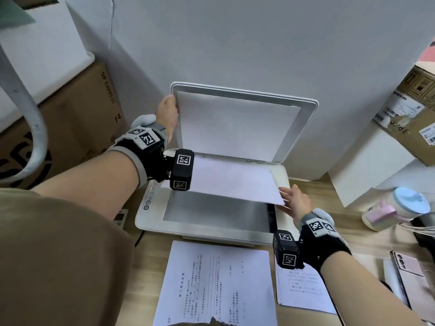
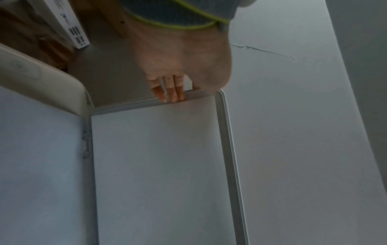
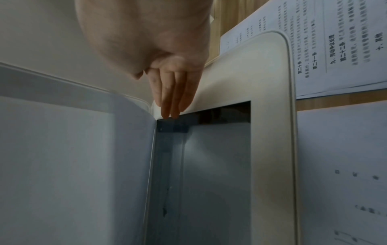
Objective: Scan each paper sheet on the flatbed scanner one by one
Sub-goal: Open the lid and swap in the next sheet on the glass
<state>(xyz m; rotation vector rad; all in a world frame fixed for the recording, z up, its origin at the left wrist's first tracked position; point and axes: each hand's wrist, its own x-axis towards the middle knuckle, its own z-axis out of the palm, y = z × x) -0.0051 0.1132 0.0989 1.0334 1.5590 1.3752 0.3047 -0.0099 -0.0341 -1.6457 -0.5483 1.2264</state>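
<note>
1. One flatbed scanner (image 1: 281,175) sat on the desk, its lid (image 1: 237,123) held upright by the left hand (image 1: 167,111), fingers curled over its edge.
2. Right hand (image 1: 295,203) pinched the blank-side-up sheet (image 1: 230,182), which covered the rear glass.
3. Judged step: placing or removing the sheet. Next: square it.

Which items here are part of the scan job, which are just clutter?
Job:
scanner
lid, held up by left hand
sheet on the glass, right hand at its corner
two printed sheets on the desk

Clutter:
cardboard boxes
phone
blue-lidded cup
</note>
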